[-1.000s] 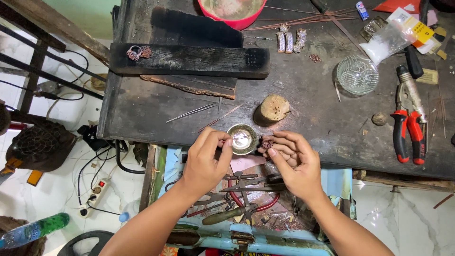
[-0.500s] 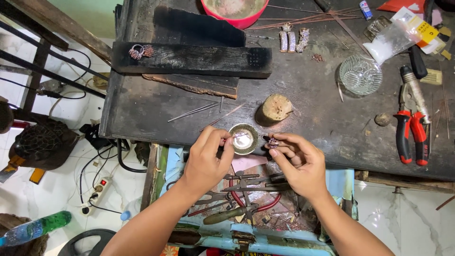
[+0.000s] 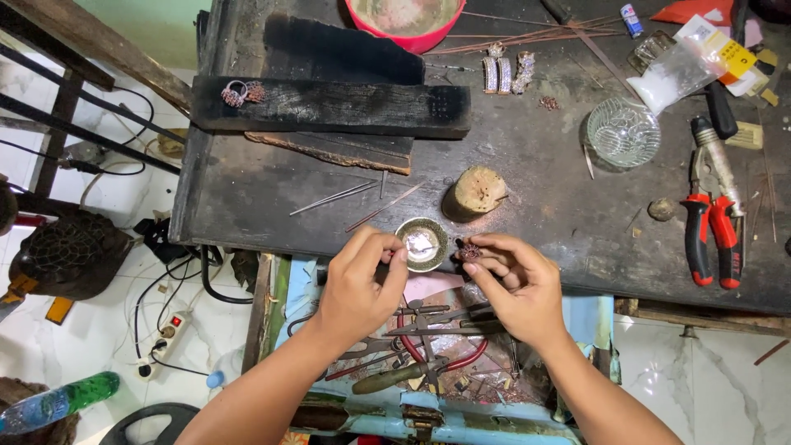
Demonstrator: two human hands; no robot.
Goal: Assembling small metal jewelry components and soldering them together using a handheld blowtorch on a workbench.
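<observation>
Left hand [image 3: 360,284] pinched at thumb and forefinger over the rim of a small round metal dish [image 3: 422,244], gripping something too fine to make out, perhaps a thin tool or a speck of material. Right hand [image 3: 512,284] closed on a small reddish filigree jewellery piece [image 3: 470,251], held between fingertips just beside the dish, at the near edge of a scorched dark workbench [image 3: 272,194]. Beyond the dish: a worn wooden stump [image 3: 476,191], thin metal rods [image 3: 334,198], a charred wooden block [image 3: 329,105] carrying a ring [image 3: 233,92]. Farther right: a cut-glass bowl [image 3: 623,132] and red-handled pliers [image 3: 710,235]. Below the hands: an open blue drawer [image 3: 589,317] crowded with tools. Step in hand, by the look of it: dressing or loading the piece from the dish. Next move, in all likelihood, calls for steady fingertips bringing both together without loosening the pinch on either side.
</observation>
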